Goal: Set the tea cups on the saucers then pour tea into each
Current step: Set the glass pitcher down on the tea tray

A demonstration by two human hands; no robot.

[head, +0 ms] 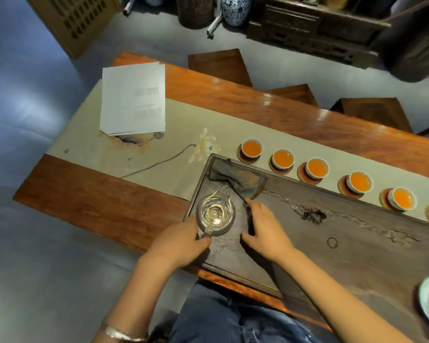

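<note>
So my left hand (183, 240) is pinching the handle of the glass pitcher (215, 215), which sits empty in the near-left corner of the dark tea tray (357, 256). My right hand (264, 227) rests spread flat on the tray just beside it, fingertips touching the folded cloth (238, 179). Past the tray's far edge, five tea cups (317, 167) full of orange tea sit on saucers (305, 175) along the worktop (307, 120) runner.

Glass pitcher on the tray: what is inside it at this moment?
The glass pitcher looks nearly empty, only a pale residue glinting at the bottom. The left hand covers its handle side.
</note>
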